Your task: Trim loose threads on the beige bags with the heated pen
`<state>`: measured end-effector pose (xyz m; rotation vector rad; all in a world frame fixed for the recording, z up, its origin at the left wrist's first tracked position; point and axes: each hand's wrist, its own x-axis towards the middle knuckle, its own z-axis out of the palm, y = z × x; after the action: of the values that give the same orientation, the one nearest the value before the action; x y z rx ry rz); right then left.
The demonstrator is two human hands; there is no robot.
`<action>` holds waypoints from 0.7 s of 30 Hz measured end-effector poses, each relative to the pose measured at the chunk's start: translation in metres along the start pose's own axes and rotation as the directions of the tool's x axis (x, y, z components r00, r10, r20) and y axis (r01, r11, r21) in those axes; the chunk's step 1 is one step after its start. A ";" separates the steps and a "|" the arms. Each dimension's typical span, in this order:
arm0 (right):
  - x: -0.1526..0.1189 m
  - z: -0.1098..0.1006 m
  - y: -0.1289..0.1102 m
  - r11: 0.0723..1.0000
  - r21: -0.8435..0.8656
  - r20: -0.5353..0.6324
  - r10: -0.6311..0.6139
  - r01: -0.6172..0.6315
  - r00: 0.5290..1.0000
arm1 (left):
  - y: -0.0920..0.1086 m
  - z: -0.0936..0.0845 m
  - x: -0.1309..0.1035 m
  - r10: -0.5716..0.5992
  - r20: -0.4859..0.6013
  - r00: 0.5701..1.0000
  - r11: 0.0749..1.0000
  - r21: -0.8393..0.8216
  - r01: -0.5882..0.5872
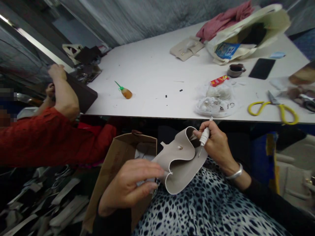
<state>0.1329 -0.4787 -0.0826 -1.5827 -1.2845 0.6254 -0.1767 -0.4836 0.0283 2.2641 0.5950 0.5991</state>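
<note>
A beige leather-like piece [180, 147] with pale edges and a small metal fitting rests over my lap, curled open. My right hand [218, 142] is closed round a white-handled tool [205, 136] whose thin metal tip points down at the piece; thumb and forefinger are also at its upper edge. On the left side, my left hand [133, 183] has its fingers stretched out, the fingertips at the edge of the piece. Whether the left fingertips press on it is hard to tell.
The white table [147, 72] bears a green-tipped bottle [126, 93], plastic bags [215, 101], yellow-handled scissors [283, 108], a phone [262, 68] and a cloth bag [273, 23]. A cardboard box [108, 173] stands left of my lap. At left, a person in red [59, 137] holds a dark panel [82, 93].
</note>
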 end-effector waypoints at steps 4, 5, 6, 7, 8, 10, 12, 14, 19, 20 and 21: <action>0.010 0.006 -0.004 0.998 -0.070 -0.005 0.002 -0.002 1.000 | 0.022 0.021 -0.007 0.028 0.114 0.993 0.989 0.142 -0.044; 0.012 0.008 -0.004 0.997 -0.081 -0.004 0.005 -0.005 1.000 | 0.023 0.026 -0.007 0.024 0.119 0.993 0.983 0.181 -0.045; 0.014 0.009 -0.005 0.996 -0.090 0.000 0.007 -0.007 1.000 | 0.023 0.030 -0.007 0.017 0.126 0.992 0.975 0.219 -0.045; 0.016 0.010 -0.005 0.995 -0.097 0.003 0.007 -0.006 1.000 | 0.023 0.034 -0.006 0.015 0.136 0.991 0.968 0.246 -0.048; 0.017 0.010 -0.005 0.995 -0.103 0.004 0.004 -0.004 1.000 | 0.023 0.037 -0.005 0.022 0.152 0.988 0.965 0.254 -0.060; 0.019 0.011 -0.003 0.993 -0.118 -0.002 -0.004 0.004 1.000 | 0.022 0.041 -0.002 0.047 0.188 0.981 0.967 0.238 -0.092; 0.019 0.012 -0.001 0.992 -0.127 -0.016 -0.010 0.008 1.000 | 0.020 0.043 0.001 0.062 0.202 0.977 0.970 0.217 -0.106; 0.019 0.012 0.001 0.992 -0.129 -0.028 -0.002 -0.002 1.000 | 0.017 0.045 0.002 0.063 0.183 0.981 0.975 0.200 -0.100; 0.016 0.010 0.003 0.995 -0.095 -0.027 0.018 -0.021 0.999 | 0.000 0.047 -0.002 -0.013 -0.170 0.985 0.977 0.209 0.049; 0.015 0.008 0.002 0.997 -0.076 -0.024 0.014 -0.016 1.000 | -0.004 0.046 -0.004 -0.023 -0.286 0.958 0.971 0.224 0.090; 0.014 0.006 0.001 0.999 -0.049 -0.019 0.010 -0.011 1.000 | -0.009 0.044 -0.005 -0.023 -0.404 0.914 0.963 0.236 0.128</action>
<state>0.1324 -0.4638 -0.0831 -1.6327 -1.2869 0.5888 -0.1577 -0.5032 -0.0079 2.3559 1.0089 1.0077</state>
